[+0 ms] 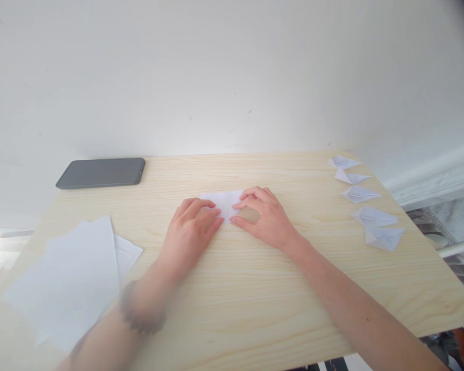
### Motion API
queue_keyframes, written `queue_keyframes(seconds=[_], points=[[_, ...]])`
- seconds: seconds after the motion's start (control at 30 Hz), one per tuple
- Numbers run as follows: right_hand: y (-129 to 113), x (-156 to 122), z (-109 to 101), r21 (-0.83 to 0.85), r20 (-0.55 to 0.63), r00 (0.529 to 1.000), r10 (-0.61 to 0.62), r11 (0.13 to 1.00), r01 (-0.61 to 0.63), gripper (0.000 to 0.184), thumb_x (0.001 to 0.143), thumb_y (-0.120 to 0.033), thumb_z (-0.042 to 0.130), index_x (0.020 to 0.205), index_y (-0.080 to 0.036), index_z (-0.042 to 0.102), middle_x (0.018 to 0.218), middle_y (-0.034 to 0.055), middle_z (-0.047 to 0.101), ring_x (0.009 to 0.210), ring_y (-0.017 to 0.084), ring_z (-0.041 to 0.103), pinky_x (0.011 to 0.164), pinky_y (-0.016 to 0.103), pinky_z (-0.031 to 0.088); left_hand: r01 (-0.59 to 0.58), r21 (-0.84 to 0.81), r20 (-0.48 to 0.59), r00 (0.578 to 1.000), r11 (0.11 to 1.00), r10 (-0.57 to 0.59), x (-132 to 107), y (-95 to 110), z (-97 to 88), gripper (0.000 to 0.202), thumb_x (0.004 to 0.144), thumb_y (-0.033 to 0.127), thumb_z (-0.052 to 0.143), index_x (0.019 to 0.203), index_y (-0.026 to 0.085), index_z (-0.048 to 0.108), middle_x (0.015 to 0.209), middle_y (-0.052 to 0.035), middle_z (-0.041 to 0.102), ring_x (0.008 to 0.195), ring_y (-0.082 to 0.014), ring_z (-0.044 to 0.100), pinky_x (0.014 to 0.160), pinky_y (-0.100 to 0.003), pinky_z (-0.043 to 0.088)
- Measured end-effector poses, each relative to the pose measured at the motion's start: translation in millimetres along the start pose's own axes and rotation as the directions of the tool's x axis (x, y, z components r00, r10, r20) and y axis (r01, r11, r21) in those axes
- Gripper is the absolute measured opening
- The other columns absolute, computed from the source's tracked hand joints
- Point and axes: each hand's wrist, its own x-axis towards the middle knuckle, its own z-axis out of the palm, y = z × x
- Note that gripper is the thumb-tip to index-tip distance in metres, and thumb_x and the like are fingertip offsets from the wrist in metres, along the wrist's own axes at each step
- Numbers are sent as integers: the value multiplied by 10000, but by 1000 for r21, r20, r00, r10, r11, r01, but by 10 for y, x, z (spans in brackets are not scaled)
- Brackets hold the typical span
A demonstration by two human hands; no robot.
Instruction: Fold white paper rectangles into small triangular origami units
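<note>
A small white folded paper [225, 202] lies on the wooden table [232, 309] in front of me. My left hand [193, 224] grips its left side, fingers curled over it and the thumb along the near edge. At the paper's right side, my right hand [261, 214] has its thumb at the near corner and its fingertips on the surface above. Both hands cover parts of the sheet, so its full outline is hidden.
Loose white sheets [73, 273] overlap at the left. A dark phone [102, 172] lies at the back left by the white wall [232, 77]. Several folded white paper pieces [360, 194] form a column along the right edge.
</note>
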Motion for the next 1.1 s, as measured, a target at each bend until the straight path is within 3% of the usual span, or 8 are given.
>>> queue_keyframes(seconds=[0.33, 0.63, 1.1], points=[[-61, -5, 11, -81, -6, 1000, -30, 996, 29, 179, 778, -357, 623, 892, -230, 676, 975, 41, 613, 943, 215, 521, 880, 396, 411, -51, 165, 5, 999, 985, 50, -17, 47, 5, 186, 874, 267, 508, 924, 175, 661, 984, -68, 642, 884, -209, 583, 799, -369, 492], [-59, -3, 6, -47, -7, 1000, -17, 999, 17, 156, 780, -309, 614, 903, -228, 665, 978, 50, 598, 944, 215, 515, 884, 392, 416, -11, 232, 30, 1000, 973, 5, -10, 80, -13, 158, 868, 300, 519, 898, 209, 645, 947, -37, 658, 849, -186, 602, 656, -283, 478], [-45, -9, 31, -44, -5, 1000, 11, 999, -12, 149, 787, -302, 593, 899, -223, 653, 991, 37, 585, 934, 199, 516, 884, 363, 410, -5, 217, -2, 1000, 976, 6, -6, 57, 28, 164, 865, 303, 520, 862, 213, 658, 910, -12, 664, 857, -184, 595, 700, -300, 483]])
